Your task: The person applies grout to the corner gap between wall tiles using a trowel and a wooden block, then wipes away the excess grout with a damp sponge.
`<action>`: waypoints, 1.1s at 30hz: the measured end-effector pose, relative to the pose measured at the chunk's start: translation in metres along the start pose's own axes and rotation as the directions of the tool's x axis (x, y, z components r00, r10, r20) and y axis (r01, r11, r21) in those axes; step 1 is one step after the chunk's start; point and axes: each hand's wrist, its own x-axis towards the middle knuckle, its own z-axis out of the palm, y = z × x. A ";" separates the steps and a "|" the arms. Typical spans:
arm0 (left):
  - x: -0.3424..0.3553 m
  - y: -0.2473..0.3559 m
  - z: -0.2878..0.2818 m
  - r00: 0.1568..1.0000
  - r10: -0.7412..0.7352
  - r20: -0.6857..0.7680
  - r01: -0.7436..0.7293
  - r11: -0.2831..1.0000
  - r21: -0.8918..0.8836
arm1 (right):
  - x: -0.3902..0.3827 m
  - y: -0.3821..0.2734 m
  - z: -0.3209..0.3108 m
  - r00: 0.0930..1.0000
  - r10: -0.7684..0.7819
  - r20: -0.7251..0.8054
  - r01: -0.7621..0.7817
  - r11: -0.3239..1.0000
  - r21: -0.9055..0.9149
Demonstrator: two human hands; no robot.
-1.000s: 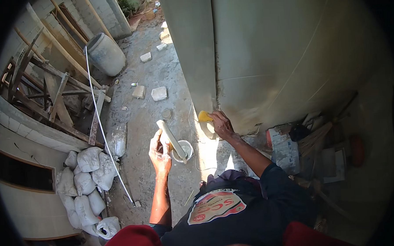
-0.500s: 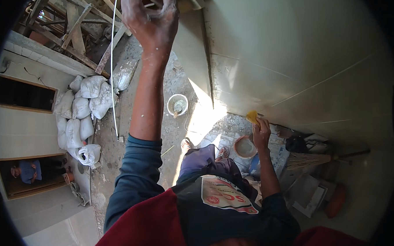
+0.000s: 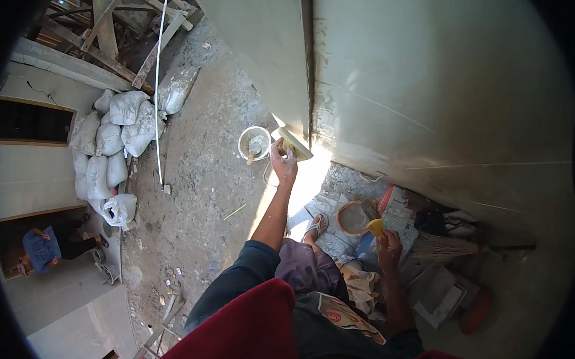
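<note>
My left hand (image 3: 284,161) grips a pale plastering float (image 3: 299,144) by its back, close to the wall's lower edge and just right of a white bucket (image 3: 242,145). Inside that bucket are pale paste and a tool with a wooden handle (image 3: 250,159). In my right hand (image 3: 389,247) is a yellow sponge (image 3: 375,227), held low beside a round orange-rimmed tub (image 3: 341,223). Greyish contents fill the tub, and a dark block-like thing (image 3: 369,208) sits at its rim.
A smooth plastered wall (image 3: 424,83) rises along the right. Below it lie a straw broom (image 3: 447,246) and crumpled paper (image 3: 361,285). White sacks (image 3: 109,139) are piled at left, near a thin white pole (image 3: 159,108). A person (image 3: 43,248) stands at a doorway.
My left hand has come down from high up at the top to the wall's lower edge with the float. My right hand has dropped lower with the sponge. The person at the doorway has moved.
</note>
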 end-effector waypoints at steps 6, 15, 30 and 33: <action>0.033 0.222 -0.117 0.836 0.478 -0.268 -0.545 0.777 -0.316 | 0.050 -0.067 -0.002 0.989 -0.119 -0.083 0.124 0.991 0.047; 0.067 0.316 -0.115 0.559 0.751 -0.352 -0.828 0.526 -0.194 | 0.048 -0.079 0.017 0.973 -0.215 -0.079 0.220 0.974 0.061; -0.057 0.021 -0.141 0.976 0.207 0.064 -0.212 0.972 0.098 | 0.184 -0.367 -0.081 0.671 -0.526 -0.522 0.727 0.604 0.326; -0.071 0.022 -0.182 0.988 0.155 0.015 -0.156 0.980 0.120 | 0.203 -0.473 -0.136 0.385 -0.564 -0.730 0.906 0.380 0.184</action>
